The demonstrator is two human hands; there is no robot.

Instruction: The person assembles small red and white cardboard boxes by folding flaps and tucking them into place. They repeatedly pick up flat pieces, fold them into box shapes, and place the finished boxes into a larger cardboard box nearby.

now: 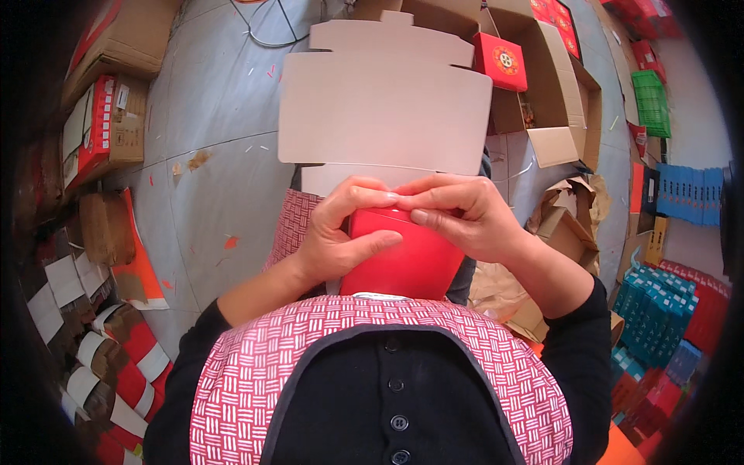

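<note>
A glossy red cardboard box [403,263] rests at my lap, close against my apron. From behind it a large pale cardboard panel [384,108] stretches away, with a crease near the hands and cut tabs at its far end. Whether panel and box are one piece is hidden behind my hands. My left hand [349,229] curls its fingers over the box's far edge, thumb along the red face. My right hand [461,213] pinches that edge, its fingertips meeting the left ones. Anything small between the fingertips is too hidden to make out.
Right of the panel stands an open brown carton [535,101], a red patterned box [500,62] at its edge. Crumpled brown paper [496,291] lies below it. Cartons [112,132] line the left; a green crate [651,103] and teal packs [659,310] stand far right.
</note>
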